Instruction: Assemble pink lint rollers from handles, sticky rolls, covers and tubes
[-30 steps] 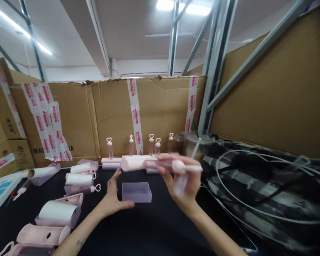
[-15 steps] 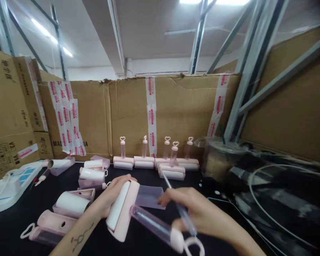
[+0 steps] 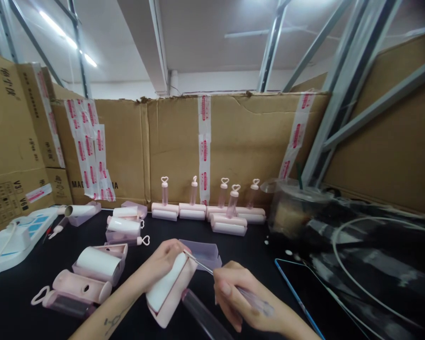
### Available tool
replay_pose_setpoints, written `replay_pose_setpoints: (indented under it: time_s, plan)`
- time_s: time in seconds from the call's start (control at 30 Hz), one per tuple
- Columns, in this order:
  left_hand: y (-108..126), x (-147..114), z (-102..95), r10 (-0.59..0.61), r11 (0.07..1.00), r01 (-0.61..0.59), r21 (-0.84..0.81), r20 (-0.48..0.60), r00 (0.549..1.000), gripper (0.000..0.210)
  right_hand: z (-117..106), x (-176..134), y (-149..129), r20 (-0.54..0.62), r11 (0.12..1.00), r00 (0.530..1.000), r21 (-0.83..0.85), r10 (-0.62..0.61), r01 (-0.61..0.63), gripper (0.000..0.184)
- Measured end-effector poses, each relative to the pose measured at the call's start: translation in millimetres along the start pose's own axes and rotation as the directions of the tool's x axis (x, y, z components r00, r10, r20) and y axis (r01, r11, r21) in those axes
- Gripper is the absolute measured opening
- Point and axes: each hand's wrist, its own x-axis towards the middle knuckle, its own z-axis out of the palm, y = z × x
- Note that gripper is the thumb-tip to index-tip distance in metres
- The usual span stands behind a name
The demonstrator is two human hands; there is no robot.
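Note:
My left hand (image 3: pixel 165 259) grips the far end of a pink lint roller (image 3: pixel 177 300) with a white paper roll in its head. The head lies tilted, and the see-through handle points down to the right. In my right hand (image 3: pixel 239 293) is a screwdriver (image 3: pixel 202 265) with a clear handle. Its metal tip touches or nearly touches the upper end of the roller head, close to my left fingertips; the exact contact is too small to tell. A translucent purple cover (image 3: pixel 203 252) lies on the black table just behind.
Several assembled lint rollers (image 3: pixel 230 224) stand upright at the back. Loose roller parts (image 3: pixel 97 264) lie on the left beside a power strip (image 3: pixel 28 236). To the right are a bagged drink cup (image 3: pixel 290 212), a blue-edged device (image 3: pixel 304 302) and a cable. Cardboard walls surround the table.
My right hand has swung the screwdriver down and left, from pointing towards the back to the roller head's end. The roller's handle has dropped lower, its heart-shaped loop now out of view.

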Motion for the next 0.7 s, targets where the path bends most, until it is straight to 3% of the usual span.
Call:
replay_pose_setpoints:
  time_s: [0.13, 0.23, 0.4, 0.5, 0.6, 0.7]
  plan:
    - [-3, 4, 1.3, 0.052, 0.996, -0.052, 0.076, 0.004, 0.999, 0.031, -4, 3, -11, 0.021, 0.971, 1.0, -0.238, 0.013, -0.008, 0.043]
    - [-1, 3, 2.4, 0.086, 0.992, -0.085, 0.096, -0.002, 0.996, 0.025, -3, 5, -17, 0.01, 0.884, 1.0, -0.468, 0.007, -0.001, 0.024]
    - [-3, 2, 1.9, 0.092, 0.992, -0.091, 0.087, -0.017, 0.996, 0.023, 15, 6, -4, -0.029, 0.711, 0.996, -0.702, -0.086, 0.041, 0.02]
    - [-5, 3, 1.0, 0.104, 0.992, -0.101, 0.079, -0.039, 0.994, 0.023, 29, 7, 10, -0.076, 0.618, 0.984, -0.785, -0.158, 0.038, 0.021]
    - [-4, 4, 1.6, 0.107, 0.994, -0.106, 0.016, -0.089, 0.99, 0.024, 38, 8, 18, -0.099, 0.594, 0.979, -0.804, -0.18, 0.027, 0.019]
    - [2, 1, 4.0, -0.042, 0.974, 0.013, -0.224, -0.125, 0.991, 0.031, 42, 9, 20, -0.106, 0.613, 0.98, -0.79, -0.166, 0.019, 0.014]
